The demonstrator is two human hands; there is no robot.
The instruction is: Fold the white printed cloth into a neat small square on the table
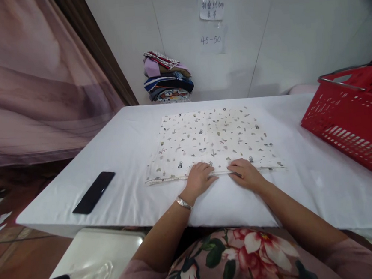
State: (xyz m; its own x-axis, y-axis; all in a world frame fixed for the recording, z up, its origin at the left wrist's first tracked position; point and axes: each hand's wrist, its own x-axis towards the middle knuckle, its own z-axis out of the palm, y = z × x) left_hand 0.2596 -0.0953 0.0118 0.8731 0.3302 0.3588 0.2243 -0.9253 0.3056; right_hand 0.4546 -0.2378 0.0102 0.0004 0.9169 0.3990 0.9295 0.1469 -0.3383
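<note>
Patterned cloth (216, 133), folded flat in the middle of the white-covered worktop (126, 157), with the person's left hand (201, 178) and right hand (246, 174) apart from each other along its near edge; each grip is narrow, closed on the layered edge with fingers on top and thumb at the near side. A dark phone (94, 192) lies to the left, well apart from the cloth, and a red basket (348, 116) stands to the right. From where I stand, a pile of folded fabrics (168, 81) shows at the far edge.
</note>
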